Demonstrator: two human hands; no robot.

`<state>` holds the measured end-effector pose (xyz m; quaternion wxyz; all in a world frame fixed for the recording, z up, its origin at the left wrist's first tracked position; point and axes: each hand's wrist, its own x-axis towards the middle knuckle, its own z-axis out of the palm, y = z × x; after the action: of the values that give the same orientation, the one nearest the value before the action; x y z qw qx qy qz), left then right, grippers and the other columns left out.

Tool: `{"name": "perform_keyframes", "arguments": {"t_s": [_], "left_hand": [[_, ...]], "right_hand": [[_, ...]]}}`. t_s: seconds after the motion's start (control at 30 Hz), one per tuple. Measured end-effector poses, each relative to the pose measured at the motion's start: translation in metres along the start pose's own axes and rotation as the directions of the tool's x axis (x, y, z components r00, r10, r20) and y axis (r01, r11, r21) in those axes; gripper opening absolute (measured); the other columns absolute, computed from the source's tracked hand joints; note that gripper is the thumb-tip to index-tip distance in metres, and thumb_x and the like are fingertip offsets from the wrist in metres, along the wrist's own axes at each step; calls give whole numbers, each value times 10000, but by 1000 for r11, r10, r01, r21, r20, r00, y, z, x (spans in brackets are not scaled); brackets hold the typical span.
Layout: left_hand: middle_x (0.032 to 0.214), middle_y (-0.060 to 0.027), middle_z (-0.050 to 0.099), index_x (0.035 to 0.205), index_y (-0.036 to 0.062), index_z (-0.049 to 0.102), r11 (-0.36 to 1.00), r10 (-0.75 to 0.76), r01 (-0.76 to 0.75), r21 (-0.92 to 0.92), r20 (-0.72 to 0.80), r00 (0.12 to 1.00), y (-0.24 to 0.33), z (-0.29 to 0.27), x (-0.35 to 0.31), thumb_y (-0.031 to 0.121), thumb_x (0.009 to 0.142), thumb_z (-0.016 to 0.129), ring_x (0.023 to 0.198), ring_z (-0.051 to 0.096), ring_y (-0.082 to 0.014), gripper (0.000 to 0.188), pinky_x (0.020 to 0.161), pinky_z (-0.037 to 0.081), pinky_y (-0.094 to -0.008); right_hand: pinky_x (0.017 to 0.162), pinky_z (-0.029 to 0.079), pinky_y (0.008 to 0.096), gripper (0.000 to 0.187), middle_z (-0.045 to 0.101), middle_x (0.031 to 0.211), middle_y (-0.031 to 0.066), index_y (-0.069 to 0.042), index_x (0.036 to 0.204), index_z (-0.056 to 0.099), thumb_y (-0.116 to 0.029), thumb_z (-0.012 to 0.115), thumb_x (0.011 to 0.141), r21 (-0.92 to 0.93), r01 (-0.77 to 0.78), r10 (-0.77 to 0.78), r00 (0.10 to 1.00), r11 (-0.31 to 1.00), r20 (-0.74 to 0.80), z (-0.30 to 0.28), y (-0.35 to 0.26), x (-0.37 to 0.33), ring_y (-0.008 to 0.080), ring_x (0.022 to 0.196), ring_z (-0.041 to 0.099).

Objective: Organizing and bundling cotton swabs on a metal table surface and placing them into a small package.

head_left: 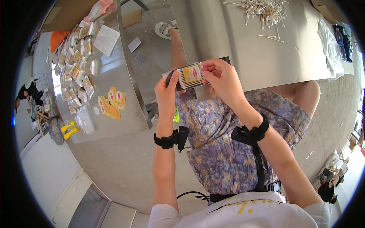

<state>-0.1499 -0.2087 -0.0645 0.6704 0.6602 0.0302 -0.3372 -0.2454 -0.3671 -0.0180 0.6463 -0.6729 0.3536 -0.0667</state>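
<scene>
Gripping the swab pack [192, 74] at its left end, the left hand [166, 90] opposes the right hand [226, 79], whose fingers pinch the pack's right end; uneven squeezing could spill swabs [183, 79].

Two hands [166, 92]; one held swab pack [190, 75]; two wristbands [164, 141]; two yellow tubes [71, 133]; two metal tables [216, 34].

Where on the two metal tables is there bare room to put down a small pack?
The right table is widely bare between the loose swabs, the clear plastic and the right hand. The left table has a smaller bare patch between the white sheet, the yellow cards and its right edge. Crowded: its left side, where packed swabs lie heaped.
</scene>
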Motion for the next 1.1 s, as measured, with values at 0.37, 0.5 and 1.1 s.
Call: {"name": "perform_keyframes", "arguments": {"t_s": [0.37,0.5,1.1], "left_hand": [[918,-29,719,1046,20,708,1000,17,-17,3,3,1000,-1,-1,1,277,985,676,746,669,-96,265,588,529,-251],[911,-30,716,1040,17,707,1000,17,-16,11,-9,1000,-2,0,1,264,983,679,742,667,-99,255,590,529,-252],[905,-42,713,1024,1,706,999,27,-27,25,1,1000,4,2,0,253,980,684,729,663,-114,256,601,519,-267]], "right_hand": [[583,530,267,295,677,1119,120,65,1220,560,-5,558,934,345,-141,128,990,928,60,0,-8,-10,158,839,682],[657,534,240,295,678,1191,106,42,1273,573,-38,547,991,478,-215,186,977,851,108,-3,-8,-12,132,900,660],[702,531,243,324,652,1286,111,32,1326,544,-49,515,1013,574,-253,192,967,778,166,-7,-6,-17,137,944,667]]}}
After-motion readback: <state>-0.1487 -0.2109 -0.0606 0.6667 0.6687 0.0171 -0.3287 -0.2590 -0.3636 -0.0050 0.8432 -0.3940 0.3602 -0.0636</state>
